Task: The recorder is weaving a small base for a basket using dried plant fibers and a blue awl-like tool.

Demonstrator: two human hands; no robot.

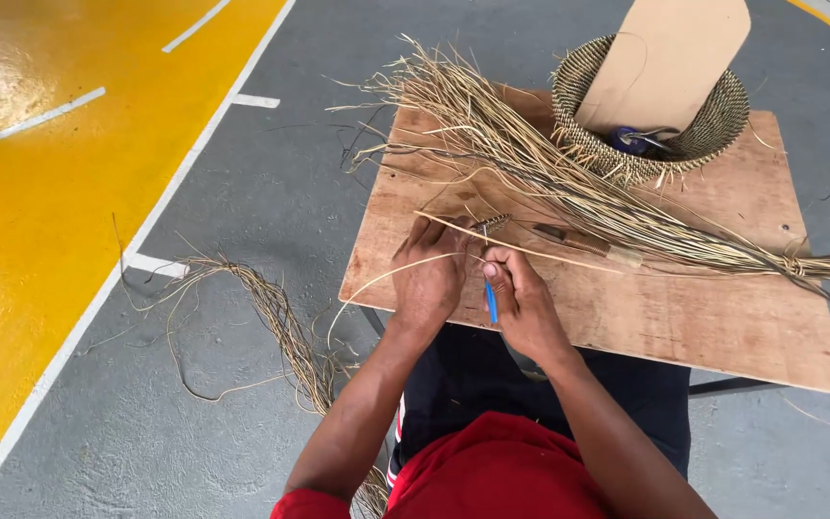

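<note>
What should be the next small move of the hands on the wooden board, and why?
Probably the right hand should push the blue-handled tool into the small woven start, which the left hand pins to the wooden board. A loose pale strand lies across it, not yet worked in.

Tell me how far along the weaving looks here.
Done: a finished woven basket sits on the wooden board. In hand: the left hand pinches a small woven start; the right hand holds a blue tool. Left: the tied straw bundle is mostly unused.
</note>
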